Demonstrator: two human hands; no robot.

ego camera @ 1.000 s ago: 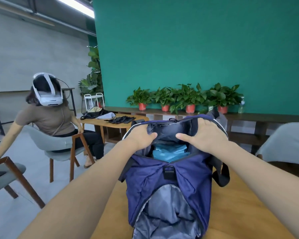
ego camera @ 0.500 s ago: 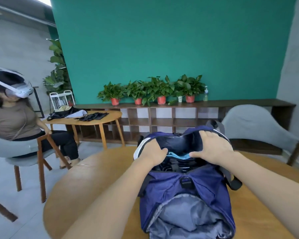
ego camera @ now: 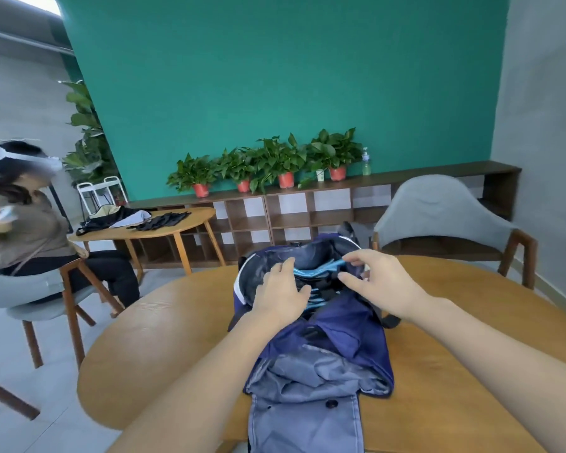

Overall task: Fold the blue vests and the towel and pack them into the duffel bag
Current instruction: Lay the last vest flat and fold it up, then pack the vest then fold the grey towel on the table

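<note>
The left hand (ego camera: 280, 291) rests flat, fingers relaxed, on the left rim of the duffel bag (ego camera: 327, 325) at the desk's (ego camera: 164, 335) middle. Light-blue vests (ego camera: 317, 273) lie in its open mouth. The right hand (ego camera: 381, 279), fingers loosely spread, touches the right rim.

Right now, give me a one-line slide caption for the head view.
Both hands, left hand and right hand, work at the open mouth of a navy duffel bag on a wooden table, light-blue fabric showing inside.
</note>
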